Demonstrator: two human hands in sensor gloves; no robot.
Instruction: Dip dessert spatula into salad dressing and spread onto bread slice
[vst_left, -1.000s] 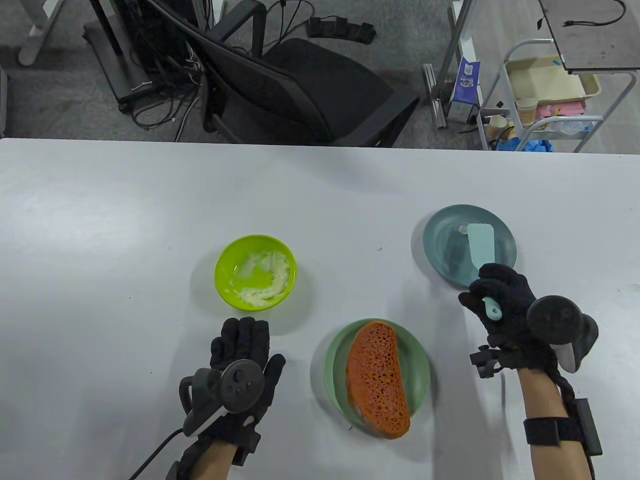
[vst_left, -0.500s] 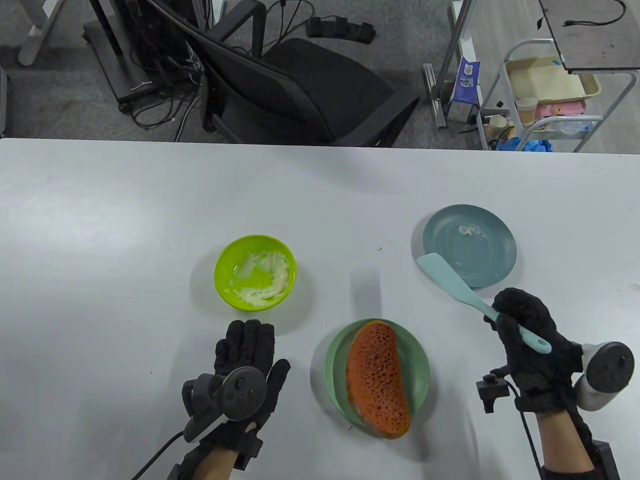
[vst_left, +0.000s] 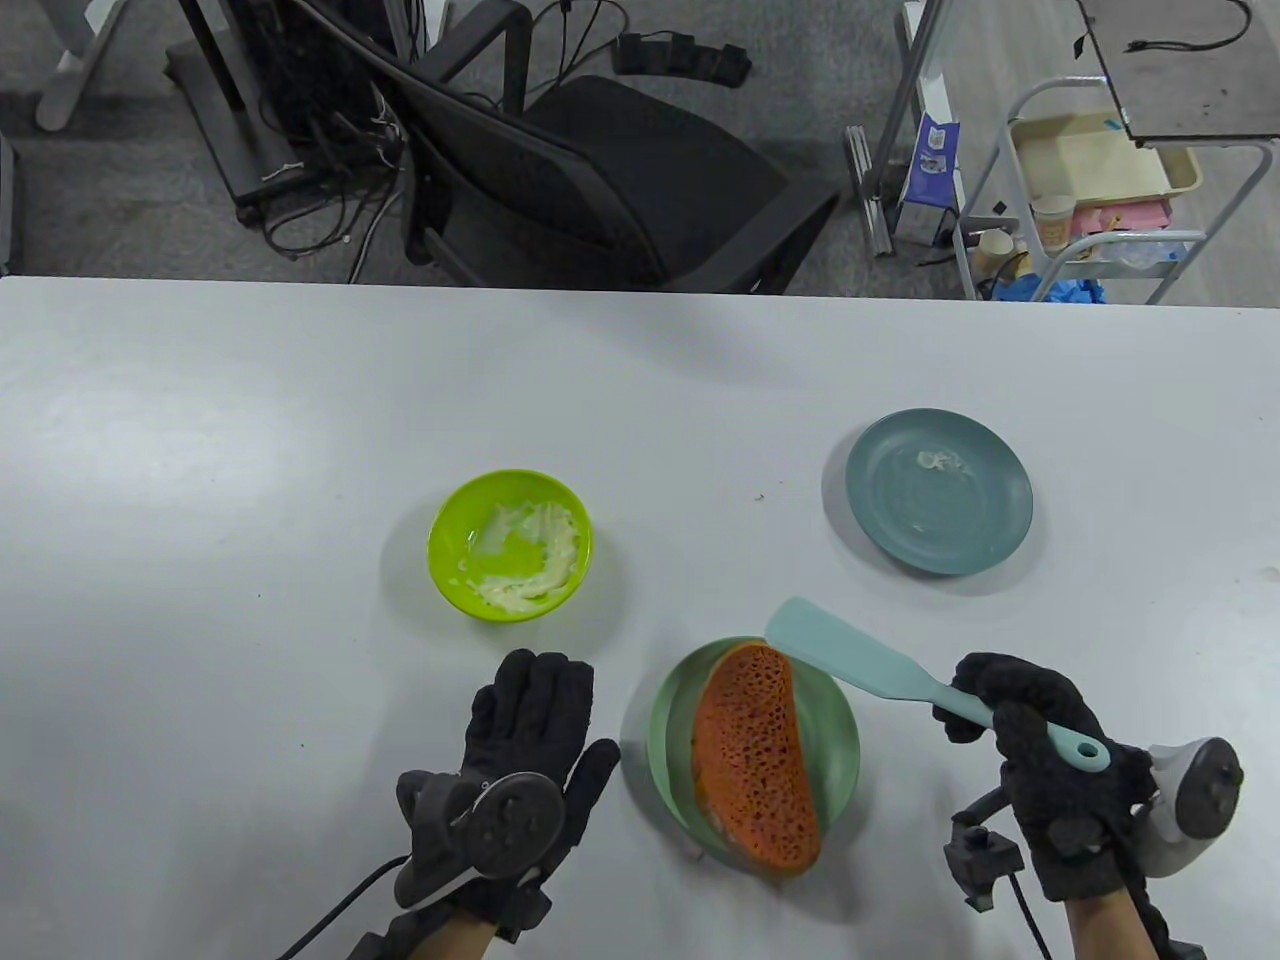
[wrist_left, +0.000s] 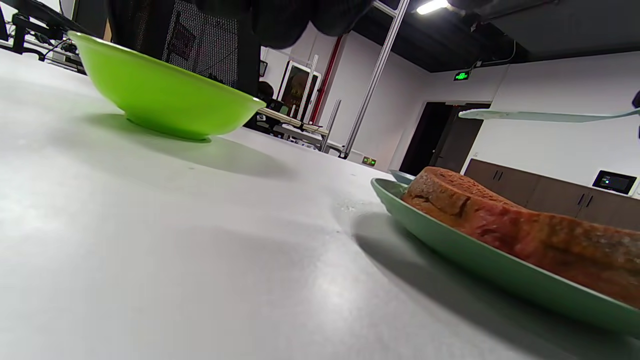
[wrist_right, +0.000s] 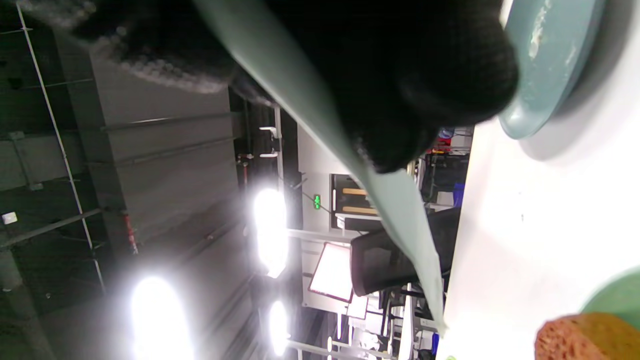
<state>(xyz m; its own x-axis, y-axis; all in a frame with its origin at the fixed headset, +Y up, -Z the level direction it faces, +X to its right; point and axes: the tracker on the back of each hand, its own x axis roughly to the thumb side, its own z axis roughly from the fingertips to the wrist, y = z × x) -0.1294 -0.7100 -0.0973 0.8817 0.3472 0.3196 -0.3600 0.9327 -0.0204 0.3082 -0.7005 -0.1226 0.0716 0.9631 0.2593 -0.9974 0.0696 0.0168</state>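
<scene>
Table view: bowl (vst_left: 452, 575) holds dressing (vst_left: 540, 565).

In the left wrist view the bread (wrist_left: 525, 230) and its green plate (wrist_left: 480, 270) are cut off at the right edge, and the spatula (wrist_left: 540, 116) shows only as a thin blade. In the right wrist view the glove (wrist_right: 380, 65) hides the spatula's handle; only a corner of the bread shows.

Even overhead light on the white table (vst_left: 300, 400), soft shadows beneath the green bowl (wrist_left: 165, 100) and plates, right wrist view blown out by ceiling lamps (wrist_right: 270, 230), glove probably out of focus, wide-angle bending at edges.
</scene>
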